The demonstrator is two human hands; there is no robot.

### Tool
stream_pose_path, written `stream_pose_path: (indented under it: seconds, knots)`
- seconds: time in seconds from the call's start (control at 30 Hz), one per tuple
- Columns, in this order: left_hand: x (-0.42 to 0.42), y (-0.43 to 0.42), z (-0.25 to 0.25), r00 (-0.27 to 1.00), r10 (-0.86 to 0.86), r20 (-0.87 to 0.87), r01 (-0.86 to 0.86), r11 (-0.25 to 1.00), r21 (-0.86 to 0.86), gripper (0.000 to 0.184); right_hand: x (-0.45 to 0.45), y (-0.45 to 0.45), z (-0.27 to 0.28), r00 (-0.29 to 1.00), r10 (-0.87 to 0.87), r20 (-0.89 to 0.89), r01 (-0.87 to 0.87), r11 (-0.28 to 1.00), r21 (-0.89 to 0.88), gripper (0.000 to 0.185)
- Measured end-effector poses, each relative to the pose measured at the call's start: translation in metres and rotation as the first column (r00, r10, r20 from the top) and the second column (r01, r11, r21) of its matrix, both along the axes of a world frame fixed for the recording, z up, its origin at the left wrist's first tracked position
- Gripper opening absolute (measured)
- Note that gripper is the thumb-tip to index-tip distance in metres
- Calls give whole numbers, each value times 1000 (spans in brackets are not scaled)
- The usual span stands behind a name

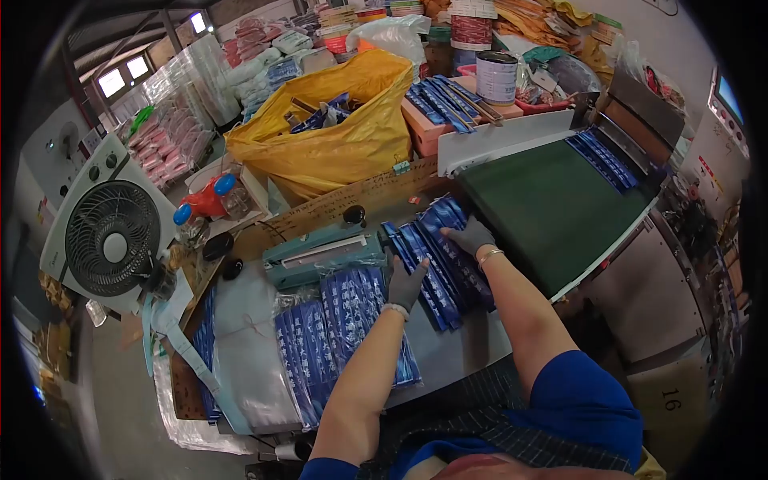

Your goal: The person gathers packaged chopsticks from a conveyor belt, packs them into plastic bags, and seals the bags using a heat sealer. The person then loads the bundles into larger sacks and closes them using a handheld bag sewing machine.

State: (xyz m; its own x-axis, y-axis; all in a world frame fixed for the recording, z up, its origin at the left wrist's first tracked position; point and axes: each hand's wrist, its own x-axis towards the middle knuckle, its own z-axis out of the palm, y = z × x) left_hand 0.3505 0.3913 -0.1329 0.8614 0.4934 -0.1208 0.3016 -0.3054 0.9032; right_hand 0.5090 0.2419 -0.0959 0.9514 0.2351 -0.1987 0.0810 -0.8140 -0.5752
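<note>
The left hand (406, 285) and right hand (470, 237) touch blue packets (438, 294).

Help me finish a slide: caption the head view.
Gloved left hand and right hand on either side of blue packets, near a green conveyor belt.

On our left we have a pale box fan (114, 238) with a dark round grille, and just right of it two blue-capped bottles (190, 230) beside a red plastic bag (206, 200). Farther back on the left we see piled pink packets (170, 150). At the far side, right of centre, we find a white-labelled tin (497, 78) near a red-and-white patterned bucket (473, 30), with crumpled orange sacks (538, 28) behind.
</note>
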Motion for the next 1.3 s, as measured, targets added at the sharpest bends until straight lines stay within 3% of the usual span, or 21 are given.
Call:
stream_pose_path:
  seconds: [0.07, 0.13, 0.17, 0.23, 0.33, 0.37, 0.43, 0.53, 0.57, 0.67, 0.73, 0.77, 0.83, 0.97, 1.03, 1.07, 1.13, 1.17, 1.2, 1.27, 1.3]
  knots:
    - [15, 5, 4, 996, 66, -57, -75, 983, -168, 103, -28, 18, 13, 990, 138, 30, -137, 990, -23, 109]
    - [8, 0, 28, 987, 92, 135, 37, 679, -733, 84, -46, 26, -12, 949, 313, -47, -253, 839, 482, 98]
    - [15, 13, 0, 993, 97, 62, 1, 532, -847, 67, -42, 28, -52, 838, 355, -415, 30, 729, 684, 75]
    - [-11, 10, 10, 990, -48, 132, 136, 563, -815, 59, -70, 12, -48, 675, 450, -585, 313, 543, 779, 55]
    - [-43, -7, 35, 988, -47, 145, 143, 615, -775, 49, -115, 0, -15, 603, 482, -635, 449, 453, 770, 39]
    - [-46, -11, 39, 984, -35, 173, 163, 563, -811, 53, -129, -3, 10, 672, 482, -562, 416, 382, 825, 42]
    - [-63, -30, 93, 919, 42, 393, 262, 680, -685, 60, -143, -11, 49, 881, 455, -127, 37, 203, 979, 44]
    - [-85, -39, 141, 761, -119, 637, 453, 800, -392, 91, -163, -32, 115, 883, 434, 177, -217, 44, 975, 91]
    - [-90, -37, 152, 738, -193, 646, 545, 735, -404, 103, -165, -40, 124, 849, 509, 142, -197, 56, 979, 119]
    - [-98, -26, 138, 662, -359, 658, 681, 656, -327, 122, -156, -51, 100, 788, 569, 234, -364, 125, 923, 136]
    - [-104, -39, 147, 610, -329, 720, 692, 664, -283, 131, -168, -51, 121, 801, 449, 395, -444, 5, 896, 137]
    - [-108, -42, 148, 659, -325, 678, 706, 578, -410, 133, -159, -56, 103, 753, 417, 509, -574, 39, 818, 133]
    - [-99, -34, 119, 649, -438, 622, 698, 669, -257, 131, -172, -52, 119, 758, 583, 293, -375, 21, 927, 125]
    - [-114, -32, 122, 708, -394, 586, 627, 733, -264, 102, -181, -34, 126, 760, 582, 290, -355, -1, 935, 91]
    - [-144, -42, 145, 811, -275, 516, 485, 809, -331, 95, -216, -33, 151, 835, 527, 159, -167, -32, 985, 70]
    - [-158, -44, 158, 842, -256, 475, 473, 774, -421, 89, -230, -34, 154, 841, 541, 33, -33, -11, 999, 67]
    - [-194, -46, 171, 954, -214, 210, 289, 477, -830, 82, -261, -35, 146, 842, 525, -123, 43, 161, 986, 59]
    - [-208, -45, 162, 958, -199, 205, 277, 468, -839, 67, -269, -35, 138, 822, 536, -190, 49, 267, 962, 59]
    - [-216, -41, 150, 971, -138, 196, 239, 478, -846, 67, -270, -30, 132, 801, 583, -135, -54, 294, 954, 61]
    - [-232, -34, 123, 957, -122, 263, 286, 251, -925, 44, -249, -8, 118, 680, 730, 71, -380, 267, 886, 65]
    - [-238, -34, 115, 950, -68, 305, 313, 206, -927, 45, -241, 6, 133, 527, 847, 71, -457, 213, 863, 70]
